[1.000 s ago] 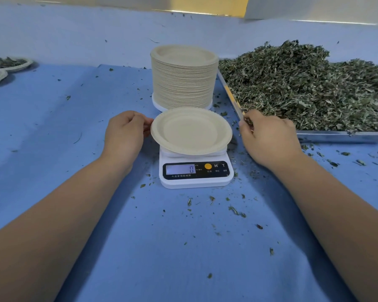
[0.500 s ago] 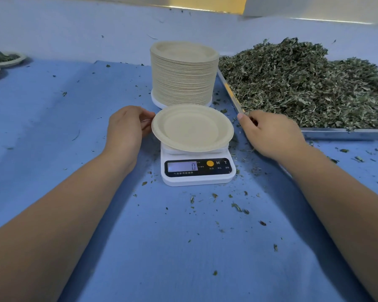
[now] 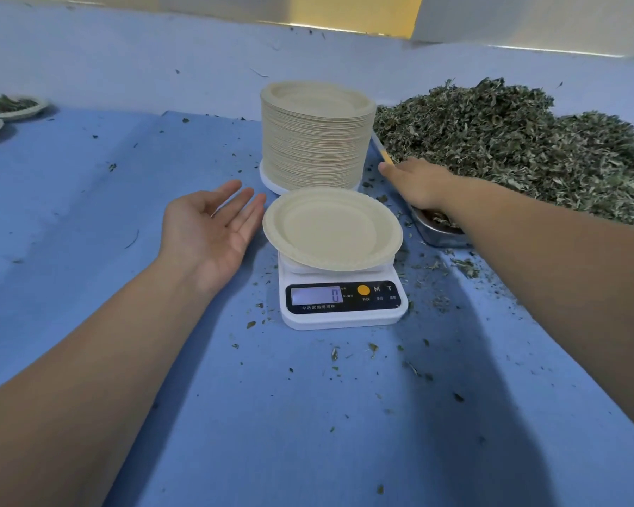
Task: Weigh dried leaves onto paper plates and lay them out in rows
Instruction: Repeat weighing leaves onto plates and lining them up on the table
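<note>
Paper plate, left hand now off.

Soft, bright light from above; broad dim arm shadows cross the blue cloth; edges bow; right hand slightly blurred.

The tabletop is covered in plain blue, flecked with dark green bits. The plate is pale cream, the scale white with a black panel and orange button, and the leaves grey-green.

Paper plate: matt, cream. Scale: smooth white plastic, glossy black panel. Tray: shiny metal. Tabletop cover: matt blue cloth. Dried leaves: rough.
</note>
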Tool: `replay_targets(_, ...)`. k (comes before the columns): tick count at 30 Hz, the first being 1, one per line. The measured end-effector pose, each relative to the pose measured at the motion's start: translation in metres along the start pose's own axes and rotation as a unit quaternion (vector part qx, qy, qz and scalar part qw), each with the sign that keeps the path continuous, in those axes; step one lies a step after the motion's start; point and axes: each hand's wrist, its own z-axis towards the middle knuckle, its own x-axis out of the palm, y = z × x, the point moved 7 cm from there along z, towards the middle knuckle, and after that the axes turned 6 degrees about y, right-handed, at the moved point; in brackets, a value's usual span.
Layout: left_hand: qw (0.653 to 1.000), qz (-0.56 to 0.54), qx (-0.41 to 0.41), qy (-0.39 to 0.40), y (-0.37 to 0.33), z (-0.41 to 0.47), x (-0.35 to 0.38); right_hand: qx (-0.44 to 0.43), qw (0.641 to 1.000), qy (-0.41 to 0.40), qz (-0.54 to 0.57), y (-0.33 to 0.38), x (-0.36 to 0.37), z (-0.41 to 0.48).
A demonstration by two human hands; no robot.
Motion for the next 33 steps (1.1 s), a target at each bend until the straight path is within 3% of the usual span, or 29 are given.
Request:
replay_targets(3, 1.000, 0.025, -0.002, 0.005, 0.002, 0.001, 0.001, 0.016, 0.999, 0.026, -0.019, -0.003, -0.001, 0.011)
replay_targets(7, 0.999, 0.033, -0.003, 0.005, 0.002, 0.003, -0.001, 0.090, 0.986, 0.100, 0.099, -0.019, 0.015, 0.014)
replay_targets(13, 0.999, 0.044, -0.002, 0.007, 0.003, 0.007, 0.000, 0.085, 0.983, 0.127, 0.102, -0.014, 0.014, 0.010)
replay_targets(19, 0.999, 0.045, -0.004, 0.010, 0.003, 0.006, 0.000, 0.073, 0.993, 0.088, 0.024, -0.016, 0.007, 0.002)
replay_targets(27, 0.999, 0.039, -0.004, 0.023, 0.000, 0.003, 0.001, -0.021, 0.994, 0.071, -0.075, -0.006, -0.001, -0.024)
replay_targets(33, 0.998, 0.050, -0.004, 0.028, 0.000, 0.001, 0.003, -0.055, 0.981, -0.096, -0.161, -0.012, -0.018, -0.061)
